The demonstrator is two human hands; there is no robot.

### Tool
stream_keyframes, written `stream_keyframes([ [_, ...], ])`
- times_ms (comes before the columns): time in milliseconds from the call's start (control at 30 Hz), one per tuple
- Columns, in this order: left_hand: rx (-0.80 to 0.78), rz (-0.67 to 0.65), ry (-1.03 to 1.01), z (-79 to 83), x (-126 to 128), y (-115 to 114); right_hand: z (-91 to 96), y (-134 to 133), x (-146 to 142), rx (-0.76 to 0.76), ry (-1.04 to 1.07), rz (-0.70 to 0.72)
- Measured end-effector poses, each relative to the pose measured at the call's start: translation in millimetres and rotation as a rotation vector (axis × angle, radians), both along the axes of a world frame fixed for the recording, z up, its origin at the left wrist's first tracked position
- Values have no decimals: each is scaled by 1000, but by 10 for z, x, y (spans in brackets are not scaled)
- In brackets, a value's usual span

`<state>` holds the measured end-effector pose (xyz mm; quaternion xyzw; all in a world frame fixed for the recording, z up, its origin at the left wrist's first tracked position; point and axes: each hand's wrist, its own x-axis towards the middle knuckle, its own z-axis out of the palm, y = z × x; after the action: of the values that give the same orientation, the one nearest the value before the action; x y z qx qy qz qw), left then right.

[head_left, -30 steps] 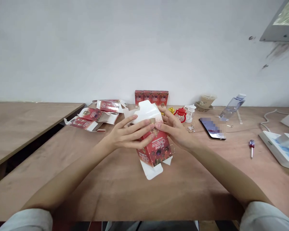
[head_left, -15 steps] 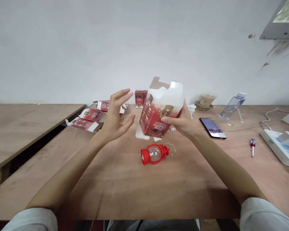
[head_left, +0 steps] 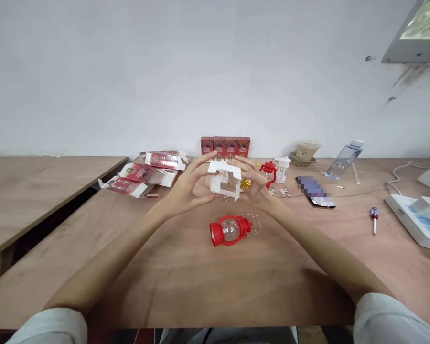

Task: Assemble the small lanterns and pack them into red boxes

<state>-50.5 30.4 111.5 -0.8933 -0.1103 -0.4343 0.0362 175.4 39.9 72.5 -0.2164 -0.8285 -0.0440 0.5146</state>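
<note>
A small carton box [head_left: 235,184] is held up over the table, its open end with white inner walls turned toward me. My left hand [head_left: 186,188] is closed on its left side, fingers above and thumb below. On the right side my right hand [head_left: 258,192] grips it as well; the box hides part of those fingers. Below the box a red toy lantern [head_left: 231,230] lies on its side, with a clear globe and a wire handle pointing right.
Flattened red cartons [head_left: 134,173] lie at the back left. Several red boxes [head_left: 231,143] stand against the wall. Behind my right hand are a red lantern [head_left: 268,168] and a white lantern [head_left: 282,167]. Farther right are a phone [head_left: 310,186], a bottle [head_left: 346,157], a screwdriver [head_left: 374,215] and a power strip [head_left: 412,217].
The box has turned so its open end faces me instead of its printed side. My left hand has moved right and taken hold of it. The lying lantern has stayed put.
</note>
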Motion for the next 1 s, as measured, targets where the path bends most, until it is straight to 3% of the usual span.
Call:
stream_keyframes([
  [167, 95, 93, 22, 16, -41, 9, 66, -70, 27, 6, -126, 21],
  [367, 277, 116, -73, 46, -72, -23, 377, -282, 148, 92, -231, 21],
  [567, 397, 42, -49, 21, -62, -65, 644, -500, 236, -100, -154, 172],
  [767, 512, 34, -37, -23, -58, -28, 588, -440, 281, -439, -58, 345],
  [1000, 547, 106, -21, -33, -68, -43, 395, -338, 105, -532, 99, 442],
])
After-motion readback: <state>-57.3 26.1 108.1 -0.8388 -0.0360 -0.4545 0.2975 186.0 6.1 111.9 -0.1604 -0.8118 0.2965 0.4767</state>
